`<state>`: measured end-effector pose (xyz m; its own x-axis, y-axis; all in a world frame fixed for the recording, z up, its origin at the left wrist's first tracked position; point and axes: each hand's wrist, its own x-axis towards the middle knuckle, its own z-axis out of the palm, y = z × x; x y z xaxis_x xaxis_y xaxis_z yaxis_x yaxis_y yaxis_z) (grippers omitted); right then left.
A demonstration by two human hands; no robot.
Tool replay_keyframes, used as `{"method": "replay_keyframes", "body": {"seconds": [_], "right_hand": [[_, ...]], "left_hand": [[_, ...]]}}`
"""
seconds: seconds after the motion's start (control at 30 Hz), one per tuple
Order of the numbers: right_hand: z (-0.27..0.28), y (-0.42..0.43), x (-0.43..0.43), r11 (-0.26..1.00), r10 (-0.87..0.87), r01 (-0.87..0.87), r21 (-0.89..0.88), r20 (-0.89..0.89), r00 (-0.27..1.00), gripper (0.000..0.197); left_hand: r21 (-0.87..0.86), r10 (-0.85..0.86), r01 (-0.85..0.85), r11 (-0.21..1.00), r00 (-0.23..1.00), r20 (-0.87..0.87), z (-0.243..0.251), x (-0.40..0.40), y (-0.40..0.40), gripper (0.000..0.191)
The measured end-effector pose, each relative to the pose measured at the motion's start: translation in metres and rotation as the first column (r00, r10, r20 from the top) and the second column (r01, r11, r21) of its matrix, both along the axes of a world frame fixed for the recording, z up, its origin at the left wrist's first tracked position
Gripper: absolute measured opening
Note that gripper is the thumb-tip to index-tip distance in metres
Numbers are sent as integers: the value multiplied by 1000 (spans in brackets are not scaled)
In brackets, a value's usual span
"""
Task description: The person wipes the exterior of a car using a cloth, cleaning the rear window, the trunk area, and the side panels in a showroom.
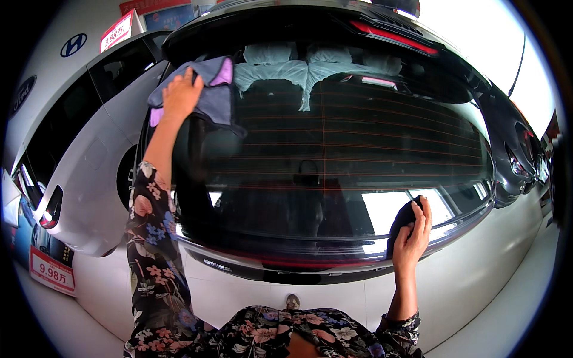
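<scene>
My left hand (181, 94) lies on a grey microfiber cloth (217, 103) with a purple underside, pressing it on the upper left of a dark car's rear window (277, 156). One corner of the cloth is folded over and shows purple. My right hand (412, 237) rests at the lower right edge of the same glass, fingers bent and thumb apart. Beside its fingers is a dark shape (399, 219); whether this is a reflection or an object, I cannot tell. Thin orange heating lines cross the window. Behind it, plastic-covered seats (273, 74) are visible.
A silver car (98, 147) stands close on the left, and another dark car (515, 152) on the right. Price signs (53, 270) stand at the left. A red tail light (394, 38) runs along the car's top. One shoe (292, 301) shows on the pale tiled floor (250, 293).
</scene>
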<state>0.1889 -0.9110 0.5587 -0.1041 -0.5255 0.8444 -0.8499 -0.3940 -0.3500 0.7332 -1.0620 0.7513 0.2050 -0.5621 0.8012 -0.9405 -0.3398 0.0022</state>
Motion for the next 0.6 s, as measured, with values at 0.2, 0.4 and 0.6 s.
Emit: {"method": "replay_keyframes", "body": {"seconds": [0.2,0.4,0.6], "right_hand": [[-7,0,0,996,-84,83,-13,-78,993,55],[-3,-3,19,998,-48,47,-33,-12,999,52],[13,14,15,999,-38,38,-30,1,999,49]], "left_hand": [[100,-41,52,994,994,-104,1,50,-79,61],[27,-182,184,982,981,-61,41,-8,-62,57],[139,-538,521,842,830,149,49,-146,-43,53]]}}
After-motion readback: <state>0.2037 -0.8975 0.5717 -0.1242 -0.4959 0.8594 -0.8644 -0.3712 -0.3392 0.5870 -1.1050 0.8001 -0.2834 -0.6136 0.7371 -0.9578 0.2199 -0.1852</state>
